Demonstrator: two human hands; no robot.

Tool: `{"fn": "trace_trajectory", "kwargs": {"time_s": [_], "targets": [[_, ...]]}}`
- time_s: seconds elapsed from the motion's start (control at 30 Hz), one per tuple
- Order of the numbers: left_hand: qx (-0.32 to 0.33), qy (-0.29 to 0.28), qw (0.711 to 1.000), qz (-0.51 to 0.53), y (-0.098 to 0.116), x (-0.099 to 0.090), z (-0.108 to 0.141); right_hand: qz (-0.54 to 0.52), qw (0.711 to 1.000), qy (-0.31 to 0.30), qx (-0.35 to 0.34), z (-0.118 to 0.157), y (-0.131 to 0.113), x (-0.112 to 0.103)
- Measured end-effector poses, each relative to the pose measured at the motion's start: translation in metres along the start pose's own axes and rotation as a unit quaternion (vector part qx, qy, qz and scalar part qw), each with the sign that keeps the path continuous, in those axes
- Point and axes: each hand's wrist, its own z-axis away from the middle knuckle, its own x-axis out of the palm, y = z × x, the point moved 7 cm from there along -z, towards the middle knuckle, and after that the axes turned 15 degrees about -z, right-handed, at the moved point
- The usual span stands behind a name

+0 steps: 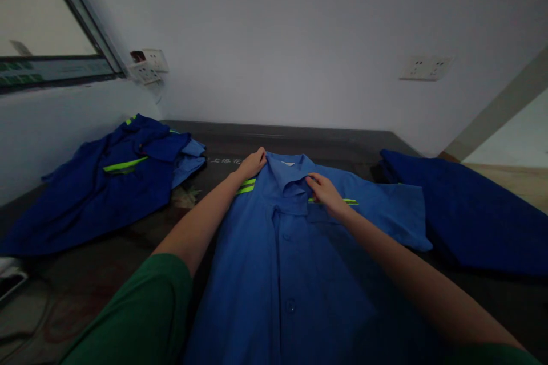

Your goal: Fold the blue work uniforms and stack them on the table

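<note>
A blue short-sleeved work shirt (pixel 317 274) lies front side up on the dark table, its collar (pixel 291 174) towards the wall. Yellow-green stripes run across its shoulder and chest. My left hand (pixel 253 163) is closed on the shirt at the shoulder, beside the left end of the collar. With thumb and fingers, my right hand (pixel 324 191) pinches the collar's right point. Buttons show down the front, and one sleeve spreads out to the right. The shirt's hem runs out of view at the bottom.
A crumpled pile of darker blue clothes (pixel 141 194) lies at the left. Folded dark blue cloth (pixel 471 211) sits at the right. Behind the dark table (pixel 299 134) rises a white wall with sockets (pixel 426 68). A white device (pixel 12 276) with a cable is at the left edge.
</note>
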Motion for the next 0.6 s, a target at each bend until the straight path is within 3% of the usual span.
{"fn": "trace_trajectory", "kwargs": {"time_s": [0.1, 0.2, 0.33, 0.47, 0.53, 0.6], "targets": [[-0.008, -0.026, 0.998, -0.063, 0.005, 0.007, 0.003, 0.099, 0.993, -0.021, -0.062, 0.012, 0.004, 0.012], [-0.008, -0.019, 0.995, -0.093, 0.005, 0.009, 0.006, 0.128, 0.988, -0.035, -0.075, 0.02, 0.002, 0.021], [-0.015, 0.009, 0.995, -0.102, 0.002, 0.004, 0.004, 0.043, 0.996, -0.034, -0.069, 0.022, -0.018, 0.014], [-0.067, 0.045, 0.994, -0.077, 0.0, 0.0, 0.001, -0.036, 0.998, -0.047, 0.008, 0.023, -0.018, 0.002], [-0.086, 0.036, 0.991, -0.093, 0.0, 0.006, 0.003, 0.038, 0.997, -0.052, 0.042, 0.025, -0.008, -0.003], [-0.093, 0.033, 0.99, -0.105, 0.001, 0.011, 0.005, 0.171, 0.984, -0.05, 0.029, 0.029, -0.002, -0.008]]}}
